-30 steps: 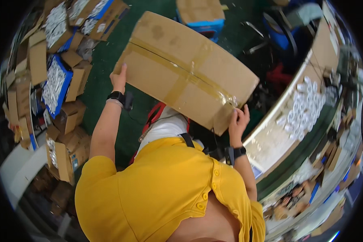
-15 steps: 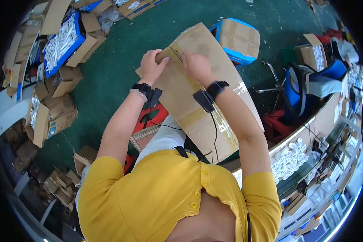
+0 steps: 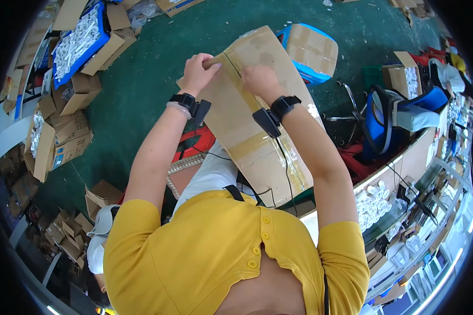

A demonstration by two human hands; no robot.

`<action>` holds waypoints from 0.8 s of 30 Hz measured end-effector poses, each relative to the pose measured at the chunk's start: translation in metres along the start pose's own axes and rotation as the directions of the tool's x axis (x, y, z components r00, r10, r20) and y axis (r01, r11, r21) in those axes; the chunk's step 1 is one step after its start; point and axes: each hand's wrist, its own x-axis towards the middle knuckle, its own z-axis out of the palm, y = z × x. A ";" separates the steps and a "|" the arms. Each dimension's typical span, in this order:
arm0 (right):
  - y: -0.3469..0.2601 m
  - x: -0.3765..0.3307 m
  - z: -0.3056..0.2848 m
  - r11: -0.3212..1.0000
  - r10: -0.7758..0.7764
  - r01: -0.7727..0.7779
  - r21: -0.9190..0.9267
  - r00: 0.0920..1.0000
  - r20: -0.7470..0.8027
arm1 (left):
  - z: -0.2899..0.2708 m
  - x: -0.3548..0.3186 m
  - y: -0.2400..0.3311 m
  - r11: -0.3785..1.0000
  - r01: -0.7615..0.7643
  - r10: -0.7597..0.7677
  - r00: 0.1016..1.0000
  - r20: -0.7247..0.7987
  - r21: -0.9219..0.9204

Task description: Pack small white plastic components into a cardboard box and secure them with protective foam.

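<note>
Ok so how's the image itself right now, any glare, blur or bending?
In the head view, glare shines off the tape near the box's near end; in the head view, the right hand looks slightly soft; also in the head view, fisheye distortion bows straight edges toward a black rim.

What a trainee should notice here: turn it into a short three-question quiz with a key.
1. True or false: the left hand is at an edge of the large cardboard box.

2. Multiple choice: where is the right hand?
A. Flat on the floor
B. Over the top of the box, close to its lengthwise seam
C. Out of view

3. Fill in the colour: the tray heaped with white pieces, at the picture's upper left, is ____.

Key: 1 true; 2 B; 3 blue.
</note>
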 end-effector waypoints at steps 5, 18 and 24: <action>0.015 -0.056 0.010 0.999 0.053 -0.054 0.009 0.995 0.088 | 0.002 -0.007 0.017 0.973 -0.209 0.224 0.960 -0.166 0.100; 0.019 -0.186 0.012 0.985 0.169 -0.156 -0.074 0.963 0.211 | 0.021 -0.051 0.091 0.638 -0.770 0.669 0.565 0.483 0.016; 0.024 -0.249 0.024 0.963 0.266 -0.243 -0.116 0.922 0.280 | 0.034 -0.075 0.105 0.559 -0.823 0.743 0.445 0.500 -0.098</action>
